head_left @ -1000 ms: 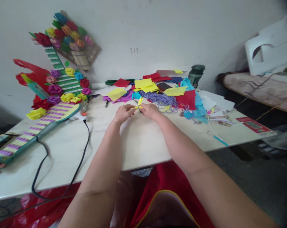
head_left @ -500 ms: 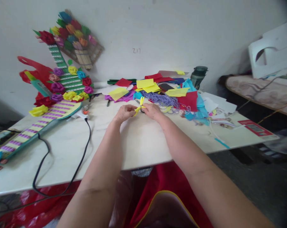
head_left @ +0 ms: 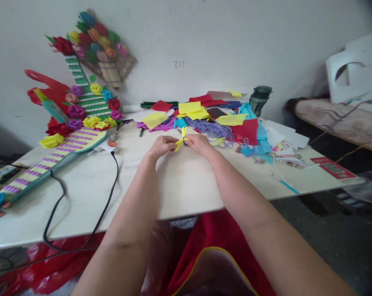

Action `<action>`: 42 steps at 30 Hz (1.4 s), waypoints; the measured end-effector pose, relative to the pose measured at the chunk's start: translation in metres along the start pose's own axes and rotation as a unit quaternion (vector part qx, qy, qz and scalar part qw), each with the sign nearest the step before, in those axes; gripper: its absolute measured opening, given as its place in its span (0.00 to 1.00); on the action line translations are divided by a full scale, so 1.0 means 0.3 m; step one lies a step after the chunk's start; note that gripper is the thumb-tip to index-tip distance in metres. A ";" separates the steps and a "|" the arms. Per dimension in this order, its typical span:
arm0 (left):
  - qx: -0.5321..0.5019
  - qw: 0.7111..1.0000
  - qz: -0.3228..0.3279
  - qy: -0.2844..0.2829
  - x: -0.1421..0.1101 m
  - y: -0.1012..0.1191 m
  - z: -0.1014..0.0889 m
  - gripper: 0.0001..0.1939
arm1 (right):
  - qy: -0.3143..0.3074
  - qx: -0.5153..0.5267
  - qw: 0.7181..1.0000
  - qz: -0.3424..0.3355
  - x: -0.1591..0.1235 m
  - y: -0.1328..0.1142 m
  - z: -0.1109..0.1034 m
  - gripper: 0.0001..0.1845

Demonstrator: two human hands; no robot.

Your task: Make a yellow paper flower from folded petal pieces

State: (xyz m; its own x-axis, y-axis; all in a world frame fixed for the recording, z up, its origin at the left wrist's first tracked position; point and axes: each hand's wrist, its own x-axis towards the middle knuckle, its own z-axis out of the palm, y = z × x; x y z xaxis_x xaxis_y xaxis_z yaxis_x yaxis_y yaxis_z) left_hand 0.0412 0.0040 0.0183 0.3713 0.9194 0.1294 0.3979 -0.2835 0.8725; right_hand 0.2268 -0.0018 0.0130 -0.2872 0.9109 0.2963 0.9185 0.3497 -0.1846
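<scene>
Between both hands, just above the white table point(head_left: 188, 189), is a small yellow piece point(head_left: 183, 134), apparently twisted crepe paper or cloth, with narrow ends sticking out. My left hand point(head_left: 162, 146) pinches its left end, thumb and fingers pressed together. On the other side, my right hand point(head_left: 199, 144) has closed fingers on the right end. A small dark bit shows beside the right fingertips; what it is cannot be made out. Behind the hands lie a tangle of purple yarn point(head_left: 212, 128) and flat yellow sheets point(head_left: 189, 107).
Left stand a striped board point(head_left: 54, 158) with paper flowers, a glue gun point(head_left: 107, 146) and its black cord point(head_left: 113, 187). Red sheets point(head_left: 246, 132), blue scraps point(head_left: 261, 137) and a dark green bottle point(head_left: 259, 98) are to the right. A flower bouquet point(head_left: 101, 45) hangs on the wall.
The whole view has shifted very slightly, with things sitting a little further right. Both hands keep their pinch on the yellow piece, almost unmoved.
</scene>
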 end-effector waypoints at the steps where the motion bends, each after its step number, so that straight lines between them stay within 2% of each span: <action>1: 0.005 1.000 0.001 0.002 0.001 -0.002 0.001 0.21 | 0.000 0.000 1.000 -0.001 0.001 0.000 0.001 0.16; 7: 0.074 0.996 0.033 0.032 0.012 -0.018 0.010 0.22 | -0.002 -0.003 1.000 0.005 0.002 -0.003 -0.001 0.16; 15: 0.107 0.992 0.060 0.022 0.009 -0.011 0.013 0.22 | -0.006 0.000 1.000 -0.005 0.003 -0.004 -0.002 0.16; 24: 0.241 0.965 0.059 0.082 0.003 0.010 0.035 0.18 | -0.033 -0.009 0.999 -0.016 -0.001 -0.014 -0.015 0.18; 33: 0.386 0.919 0.053 0.052 0.009 0.034 0.062 0.17 | -0.049 -0.039 0.998 -0.028 0.002 -0.009 -0.016 0.18; 42: 0.382 0.919 0.079 0.056 0.020 0.019 0.070 0.18 | -0.055 0.012 0.998 -0.006 0.000 -0.018 -0.033 0.19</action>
State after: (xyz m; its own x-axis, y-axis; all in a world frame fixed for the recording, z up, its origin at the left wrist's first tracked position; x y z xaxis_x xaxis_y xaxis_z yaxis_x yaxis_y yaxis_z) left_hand 0.0632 0.0022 0.0142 0.4037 0.8608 0.3101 0.8355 -0.4849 0.2585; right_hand 0.2245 -0.0061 0.0233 -0.3268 0.9249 0.1943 0.9086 0.3641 -0.2047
